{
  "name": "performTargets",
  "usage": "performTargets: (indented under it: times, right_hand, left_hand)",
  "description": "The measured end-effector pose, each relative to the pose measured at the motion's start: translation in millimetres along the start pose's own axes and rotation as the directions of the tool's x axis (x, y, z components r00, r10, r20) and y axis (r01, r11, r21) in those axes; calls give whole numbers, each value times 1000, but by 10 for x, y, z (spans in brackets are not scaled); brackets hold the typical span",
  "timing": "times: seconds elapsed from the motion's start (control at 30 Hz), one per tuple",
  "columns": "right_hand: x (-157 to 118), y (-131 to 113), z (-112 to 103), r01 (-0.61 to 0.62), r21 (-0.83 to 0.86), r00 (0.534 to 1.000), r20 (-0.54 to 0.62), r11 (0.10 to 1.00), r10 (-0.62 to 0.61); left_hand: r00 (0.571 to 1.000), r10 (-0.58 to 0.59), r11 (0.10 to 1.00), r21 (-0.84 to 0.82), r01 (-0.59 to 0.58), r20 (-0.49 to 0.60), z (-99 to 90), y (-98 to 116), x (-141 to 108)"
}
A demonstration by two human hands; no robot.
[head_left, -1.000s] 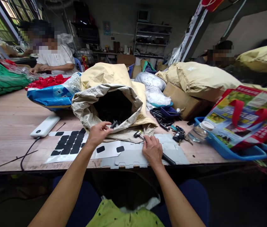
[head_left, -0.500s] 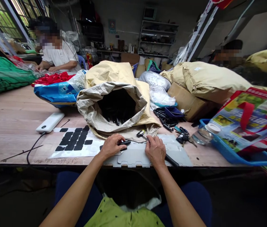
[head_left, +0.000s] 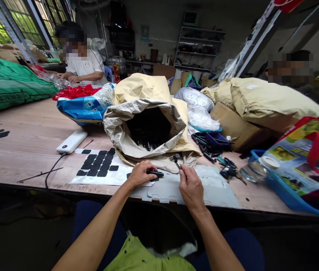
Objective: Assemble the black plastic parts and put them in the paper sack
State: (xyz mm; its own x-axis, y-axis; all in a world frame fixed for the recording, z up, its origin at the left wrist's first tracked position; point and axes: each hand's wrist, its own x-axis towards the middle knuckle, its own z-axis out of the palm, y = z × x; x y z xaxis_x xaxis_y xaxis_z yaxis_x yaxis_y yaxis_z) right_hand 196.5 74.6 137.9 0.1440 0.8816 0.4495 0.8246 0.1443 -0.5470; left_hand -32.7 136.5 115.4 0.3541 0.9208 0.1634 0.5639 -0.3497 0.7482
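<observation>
My left hand (head_left: 142,173) rests on the work surface with its fingers closed around a slim black piece (head_left: 157,174), whose exact kind I cannot make out. In my right hand (head_left: 191,187) is a small hammer (head_left: 176,159), its head raised just above the grey board (head_left: 173,190) and apart from the black piece. The hammer's grip is hidden by the hand. Right behind both hands lies an open sack (head_left: 111,130), with dark slim pieces showing inside its mouth. A white sheet (head_left: 76,178) bearing rows of black rounded patches (head_left: 96,162) is left of my left hand.
A white power bank (head_left: 72,142) with a cable lies at left. Keys (head_left: 228,170), a clear jar (head_left: 254,171) and a blue basket (head_left: 285,194) stand at right. More black pieces (head_left: 204,148) lie beside a purple tray (head_left: 217,138). A co-worker (head_left: 84,66) sits at the far left.
The view has turned left, so the scene sits farther right. My right hand has tilted the hammer, bringing its head up, and the handle's end no longer shows. My left hand keeps the black piece.
</observation>
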Motion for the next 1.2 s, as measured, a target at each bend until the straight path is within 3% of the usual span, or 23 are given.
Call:
performTargets:
  times: [0.1, 0.2, 0.43, 0.6, 0.77, 0.9, 1.07, 1.2]
  right_hand:
    - [-109, -211, 2, 62, 87, 992, 102, 994, -71]
    - [-204, -336, 29, 111, 104, 986, 110, 988, -122]
    - [-309, -351, 81, 144, -67, 973, 189, 987, -130]
    - [-303, -308, 26, 102, -63, 990, 100, 993, -96]
    - [-336, -242, 4, 125, -60, 981, 156, 990, -114]
    - [-169, -144, -49, 83, -72, 995, 63, 994, -78]
    - [181, 184, -16, 66, -245, 997, 47, 967, -56]
    - [260, 427, 130, 93, -321, 995, 69, 942, -75]
  left_hand:
    - [1000, -6, 1000, -25, 6, -6, 13, -24, 2]
    - [1000, -6, 999, -50, 6, -9, 23, -50, 7]
    - [1000, -6, 1000, -28, 6, 0, 35, -66, 10]
    - [1000, -8, 998, -55, 7, -16, 52, -73, 11]
    - [1000, -16, 999, -34, 15, -23, 48, -51, 5]
    - [1000, -5, 1000, -16, 4, -25, 24, -12, -14]
    - [1000, -2, 999, 47, 2, -13, -18, 71, -34]
    - [1000, 1, 995, 103, -2, 16, -23, 88, -32]
